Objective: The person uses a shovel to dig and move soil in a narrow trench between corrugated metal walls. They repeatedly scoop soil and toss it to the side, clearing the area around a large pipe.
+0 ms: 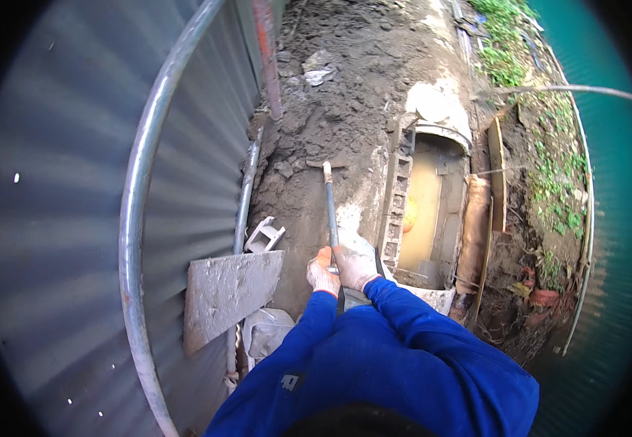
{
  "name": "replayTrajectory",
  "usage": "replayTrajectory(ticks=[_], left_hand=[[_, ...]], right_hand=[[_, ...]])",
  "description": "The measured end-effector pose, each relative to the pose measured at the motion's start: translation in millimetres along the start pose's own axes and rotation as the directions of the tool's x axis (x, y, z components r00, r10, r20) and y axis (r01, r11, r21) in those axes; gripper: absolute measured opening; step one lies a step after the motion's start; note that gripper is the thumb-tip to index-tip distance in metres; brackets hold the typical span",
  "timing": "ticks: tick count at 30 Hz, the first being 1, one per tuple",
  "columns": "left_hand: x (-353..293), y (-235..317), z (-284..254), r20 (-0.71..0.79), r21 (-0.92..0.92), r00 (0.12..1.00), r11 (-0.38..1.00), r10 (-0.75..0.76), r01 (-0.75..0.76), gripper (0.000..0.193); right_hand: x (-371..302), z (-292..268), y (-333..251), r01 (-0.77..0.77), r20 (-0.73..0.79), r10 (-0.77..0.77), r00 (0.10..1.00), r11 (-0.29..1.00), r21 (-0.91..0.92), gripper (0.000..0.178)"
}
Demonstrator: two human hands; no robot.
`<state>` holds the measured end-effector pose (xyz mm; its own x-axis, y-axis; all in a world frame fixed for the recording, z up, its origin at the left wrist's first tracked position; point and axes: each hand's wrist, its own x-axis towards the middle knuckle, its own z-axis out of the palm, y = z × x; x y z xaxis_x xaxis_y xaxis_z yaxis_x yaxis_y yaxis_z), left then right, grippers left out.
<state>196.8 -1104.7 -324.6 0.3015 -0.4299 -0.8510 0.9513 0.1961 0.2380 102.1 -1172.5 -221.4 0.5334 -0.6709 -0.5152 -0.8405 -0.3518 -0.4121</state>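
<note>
Both my hands wear pale work gloves with orange on them and are closed round the handle of a pickaxe (332, 207). My left hand (322, 274) grips near the handle's lower end. Just to its right, my right hand (356, 267) is wrapped round the same handle. The grey handle points away from me, and its dark, crosswise head rests on or close to the brown soil (338, 124); I cannot tell whether it touches. Soil-coloured dirt makes the head's exact shape hard to see.
A block-walled pit (432, 197) with murky water lies at right, a round pipe (440, 131) at its far end. Left stand a corrugated wall (61, 218), a curved metal rail (134, 204), a grey board (232, 291) and a hollow block (265, 234). Planks (497, 175) edge the right bank.
</note>
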Motion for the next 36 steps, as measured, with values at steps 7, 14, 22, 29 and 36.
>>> replayTrajectory(ticks=[7, 14, 22, 29, 36], left_hand=[[-8.8, 25.5, 31.9, 0.096, 0.002, 0.990, 0.995, 0.100, -0.100, 0.021], [-30.1, 34.5, 126.1, 0.112, -0.033, 0.988, 0.994, 0.104, -0.101, 0.021], [-37.3, 30.6, 166.3, 0.094, -0.033, 0.990, 0.994, 0.103, -0.100, 0.021], [-26.7, 40.7, 198.6, 0.224, -0.069, 0.969, 0.994, 0.101, -0.088, 0.023], [-4.6, 73.8, 214.8, 0.275, -0.015, 0.957, 0.996, 0.090, -0.089, 0.025]], right_hand=[[10.6, -27.2, -15.9, 0.187, -0.254, -0.224, 0.941, 0.969, -0.160, 0.043], [31.1, -134.0, -24.5, 0.101, -0.039, -0.105, 0.994, 0.991, -0.087, 0.039], [47.5, -174.8, -26.7, 0.100, 0.045, -0.096, 0.994, 0.990, -0.104, 0.052], [55.9, -199.7, -45.4, 0.097, -0.054, -0.110, 0.992, 0.976, -0.196, 0.047], [72.4, -217.7, -77.7, 0.100, -0.037, -0.109, 0.993, 0.976, -0.194, 0.038]])
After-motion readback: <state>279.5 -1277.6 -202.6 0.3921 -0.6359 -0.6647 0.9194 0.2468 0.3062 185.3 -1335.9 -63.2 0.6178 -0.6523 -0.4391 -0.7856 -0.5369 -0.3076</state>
